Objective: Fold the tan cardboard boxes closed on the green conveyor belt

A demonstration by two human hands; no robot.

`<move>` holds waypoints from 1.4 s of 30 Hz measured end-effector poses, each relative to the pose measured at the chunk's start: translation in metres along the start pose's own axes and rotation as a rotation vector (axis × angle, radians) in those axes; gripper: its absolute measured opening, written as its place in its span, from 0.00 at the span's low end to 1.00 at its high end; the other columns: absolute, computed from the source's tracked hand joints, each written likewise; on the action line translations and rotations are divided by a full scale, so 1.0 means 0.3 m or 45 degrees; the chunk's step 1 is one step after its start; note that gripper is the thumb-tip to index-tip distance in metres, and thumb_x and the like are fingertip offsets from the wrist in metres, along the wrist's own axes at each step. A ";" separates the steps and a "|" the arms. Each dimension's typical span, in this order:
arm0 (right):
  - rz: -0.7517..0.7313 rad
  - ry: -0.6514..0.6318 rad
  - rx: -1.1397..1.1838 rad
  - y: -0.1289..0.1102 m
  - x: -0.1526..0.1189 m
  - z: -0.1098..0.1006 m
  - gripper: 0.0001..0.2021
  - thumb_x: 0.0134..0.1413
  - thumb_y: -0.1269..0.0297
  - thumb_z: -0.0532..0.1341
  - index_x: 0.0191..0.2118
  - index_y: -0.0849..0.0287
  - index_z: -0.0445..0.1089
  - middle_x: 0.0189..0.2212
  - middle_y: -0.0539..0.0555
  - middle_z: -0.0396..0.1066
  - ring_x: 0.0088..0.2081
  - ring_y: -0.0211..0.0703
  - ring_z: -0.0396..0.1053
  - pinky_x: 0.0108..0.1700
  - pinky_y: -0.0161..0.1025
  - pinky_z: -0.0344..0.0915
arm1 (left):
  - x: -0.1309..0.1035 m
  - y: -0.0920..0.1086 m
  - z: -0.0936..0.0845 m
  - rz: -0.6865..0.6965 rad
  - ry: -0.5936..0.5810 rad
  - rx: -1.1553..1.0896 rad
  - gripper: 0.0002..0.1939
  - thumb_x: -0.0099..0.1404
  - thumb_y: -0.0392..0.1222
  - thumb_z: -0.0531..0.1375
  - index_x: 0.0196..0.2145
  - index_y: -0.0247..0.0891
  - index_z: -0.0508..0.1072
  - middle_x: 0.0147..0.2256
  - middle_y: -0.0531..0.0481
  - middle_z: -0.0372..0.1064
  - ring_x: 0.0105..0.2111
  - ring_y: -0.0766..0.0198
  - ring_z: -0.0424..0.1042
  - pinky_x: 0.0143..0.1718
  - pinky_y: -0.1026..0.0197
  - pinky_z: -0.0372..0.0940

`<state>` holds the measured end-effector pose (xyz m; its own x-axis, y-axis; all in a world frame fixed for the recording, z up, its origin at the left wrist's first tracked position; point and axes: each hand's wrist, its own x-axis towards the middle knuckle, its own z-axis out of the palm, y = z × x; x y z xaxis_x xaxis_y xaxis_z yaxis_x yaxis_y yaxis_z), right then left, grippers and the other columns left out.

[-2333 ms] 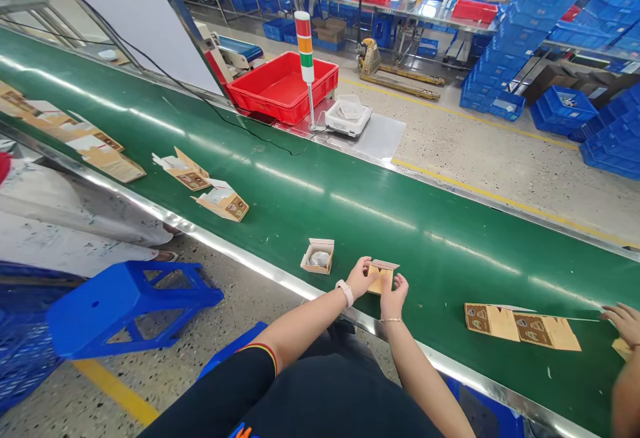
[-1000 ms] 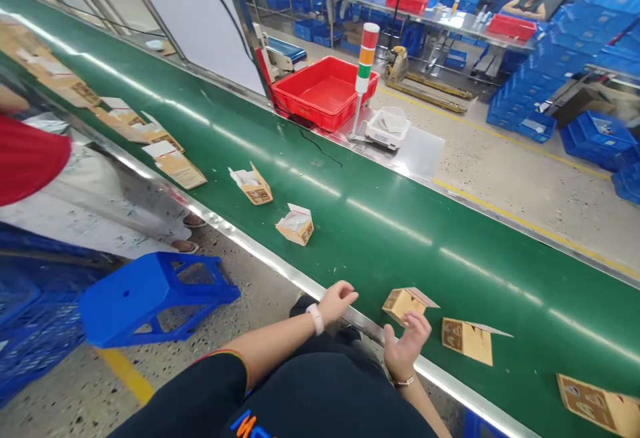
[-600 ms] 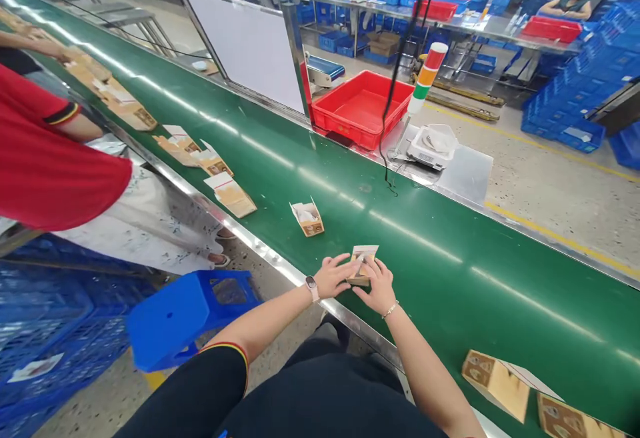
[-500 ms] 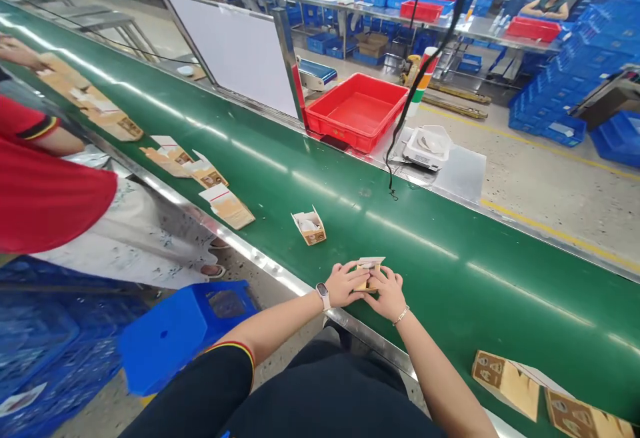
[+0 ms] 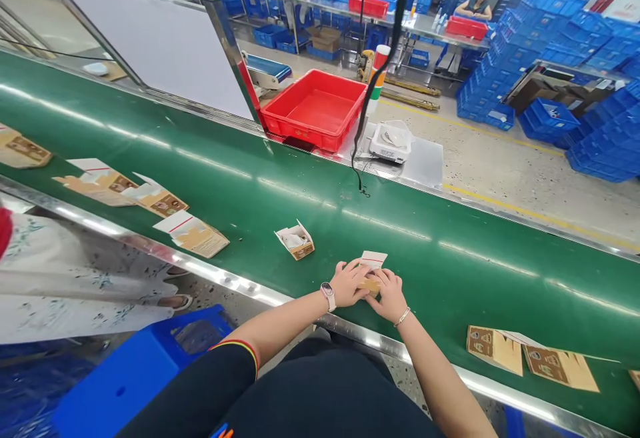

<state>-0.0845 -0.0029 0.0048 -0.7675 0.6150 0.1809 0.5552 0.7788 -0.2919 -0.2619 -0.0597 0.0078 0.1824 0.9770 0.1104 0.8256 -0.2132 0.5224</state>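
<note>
moved: since half a second ago both hands have stayed clamped on the same small carton; the open carton upstream has drifted a bit nearer along the belt, and the view has swung right, so the person in red at the left is almost out of frame.
left hand: left hand (image 5: pixel 349 283) grasping the near-left side of the small carton (image 5: pixel 373 271), fingers curled over its top edge.
right hand: right hand (image 5: pixel 389 293) grasping the right side of that carton, thumb pressed on top.
carton: sits on the green conveyor belt (image 5: pixel 450 258) by its near edge, white flap standing up at the far side, body mostly hidden between the hands.
step: looks like closing the carton, flap not yet folded down.
next move: probably push the white flap over and tuck it in; needs one hand to steady the body while the other presses, gently so the card does not crush.
nearby: open carton (image 5: pixel 295 241) with something white inside just left; flat cartons (image 5: pixel 193 233) further left; two closed cartons (image 5: pixel 531 358) lie right.
background: red crate (image 5: pixel 314 106), scale (image 5: pixel 391 141) beyond the belt.
</note>
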 end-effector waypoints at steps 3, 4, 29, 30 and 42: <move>-0.086 0.044 -0.024 0.050 -0.007 -0.018 0.17 0.52 0.56 0.59 0.47 0.54 0.71 0.47 0.58 0.71 0.49 0.54 0.60 0.46 0.49 0.57 | 0.059 0.024 -0.032 -0.037 -0.150 -0.011 0.31 0.61 0.53 0.55 0.59 0.39 0.58 0.53 0.39 0.66 0.57 0.45 0.57 0.54 0.37 0.47; -0.096 0.086 -0.041 0.065 -0.015 -0.020 0.16 0.53 0.58 0.59 0.46 0.55 0.71 0.46 0.58 0.71 0.49 0.53 0.60 0.47 0.48 0.57 | 0.074 0.031 -0.039 -0.046 -0.184 -0.012 0.32 0.61 0.54 0.55 0.59 0.40 0.57 0.53 0.39 0.66 0.55 0.45 0.58 0.54 0.36 0.46; 0.873 0.742 1.041 0.028 -0.214 0.169 0.19 0.53 0.52 0.56 0.46 0.56 0.54 0.42 0.59 0.63 0.44 0.46 0.68 0.42 0.46 0.70 | 0.015 0.178 0.279 -0.717 0.408 -1.309 0.20 0.54 0.39 0.64 0.39 0.40 0.57 0.37 0.50 0.62 0.36 0.64 0.69 0.39 0.58 0.66; 0.949 0.708 1.114 0.032 -0.218 0.182 0.20 0.52 0.52 0.57 0.47 0.55 0.53 0.42 0.59 0.62 0.43 0.46 0.69 0.40 0.46 0.71 | 0.023 0.185 0.280 -0.772 0.336 -1.340 0.20 0.54 0.38 0.64 0.39 0.40 0.57 0.36 0.51 0.63 0.36 0.64 0.69 0.38 0.59 0.66; 0.507 0.809 0.453 -0.015 -0.328 -0.019 0.26 0.51 0.55 0.58 0.55 0.56 0.52 0.52 0.65 0.57 0.56 0.61 0.58 0.53 0.63 0.59 | -0.118 0.144 0.239 -0.874 0.534 -1.108 0.12 0.58 0.49 0.61 0.32 0.39 0.65 0.29 0.51 0.66 0.31 0.63 0.69 0.35 0.59 0.66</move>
<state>-0.0097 -0.0661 -0.0064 -0.1486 0.8723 0.4658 0.5308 0.4678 -0.7067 -0.1944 -0.1037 -0.0340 -0.4805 0.8453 -0.2337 0.0117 0.2727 0.9620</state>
